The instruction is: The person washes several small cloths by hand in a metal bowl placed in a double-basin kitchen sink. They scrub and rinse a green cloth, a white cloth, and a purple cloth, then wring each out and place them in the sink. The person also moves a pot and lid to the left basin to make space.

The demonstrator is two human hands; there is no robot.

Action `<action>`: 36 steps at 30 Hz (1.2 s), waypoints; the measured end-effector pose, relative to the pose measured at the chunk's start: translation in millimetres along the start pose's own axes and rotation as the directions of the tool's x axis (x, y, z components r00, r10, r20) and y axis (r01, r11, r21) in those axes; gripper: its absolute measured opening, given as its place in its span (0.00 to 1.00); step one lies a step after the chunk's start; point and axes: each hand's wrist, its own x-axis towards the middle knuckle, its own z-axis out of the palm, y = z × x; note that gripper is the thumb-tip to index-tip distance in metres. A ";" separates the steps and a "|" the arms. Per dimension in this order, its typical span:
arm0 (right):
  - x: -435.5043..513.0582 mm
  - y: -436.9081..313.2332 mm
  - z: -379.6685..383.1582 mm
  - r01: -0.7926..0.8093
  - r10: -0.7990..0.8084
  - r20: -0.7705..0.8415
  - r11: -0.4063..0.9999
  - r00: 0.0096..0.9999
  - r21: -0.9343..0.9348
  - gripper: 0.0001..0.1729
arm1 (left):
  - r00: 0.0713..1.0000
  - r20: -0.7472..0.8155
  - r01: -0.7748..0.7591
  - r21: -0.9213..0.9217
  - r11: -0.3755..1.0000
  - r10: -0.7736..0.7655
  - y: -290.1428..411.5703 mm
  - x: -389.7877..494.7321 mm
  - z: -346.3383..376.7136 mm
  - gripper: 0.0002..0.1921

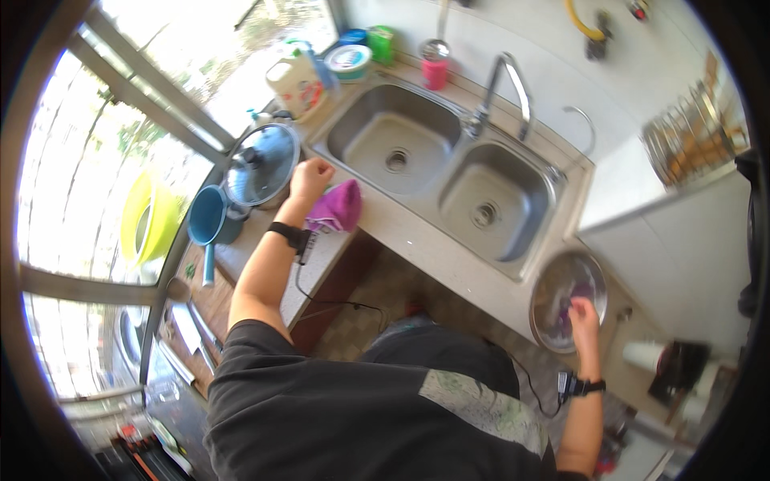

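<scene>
My left hand point(311, 178), its fingers curled in with nothing seen in them, is over the counter between a glass pan lid point(263, 165) and a purple cloth point(338, 207). My right hand point(583, 315) is over the near side of a round metal bowl point(544, 282), fingers bent together. Something purple point(580, 291) shows in the bowl beside these fingers; whether they grip any of it cannot be made out. A double steel sink point(442, 165) with a chrome faucet point(502, 78) lies between the hands. Both basins show their drains.
A blue dipper point(207, 219) and a wooden board point(207, 264) with knives point(189, 327) are at the left. Jugs and tubs point(348, 62) line the sink's back left. A pink cup point(434, 73) stands behind it. A wire utensil rack point(686, 141) is at the right. Cables hang near both wrists.
</scene>
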 end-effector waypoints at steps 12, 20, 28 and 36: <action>-4.1 -18.9 6.7 0.096 -0.094 -0.061 0.995 0.994 0.027 0.11 | 0.709 0.515 -0.331 -0.361 0.872 0.482 238.9 -28.4 184.0 0.09; -10.9 7.3 -8.4 0.129 -0.125 -0.102 0.991 0.987 0.031 0.12 | 0.701 0.676 -0.438 0.157 0.885 0.228 245.3 -15.4 281.2 0.09; 5.7 5.8 27.2 0.240 -0.082 0.315 0.830 0.946 -0.503 0.37 | 0.751 0.587 -0.551 0.307 0.776 0.301 282.2 -54.3 266.4 0.22; 29.0 23.5 -9.4 0.105 -0.089 0.104 0.982 0.991 -0.159 0.09 | 0.654 0.431 -0.317 -0.590 0.743 0.621 359.3 -118.4 229.4 0.16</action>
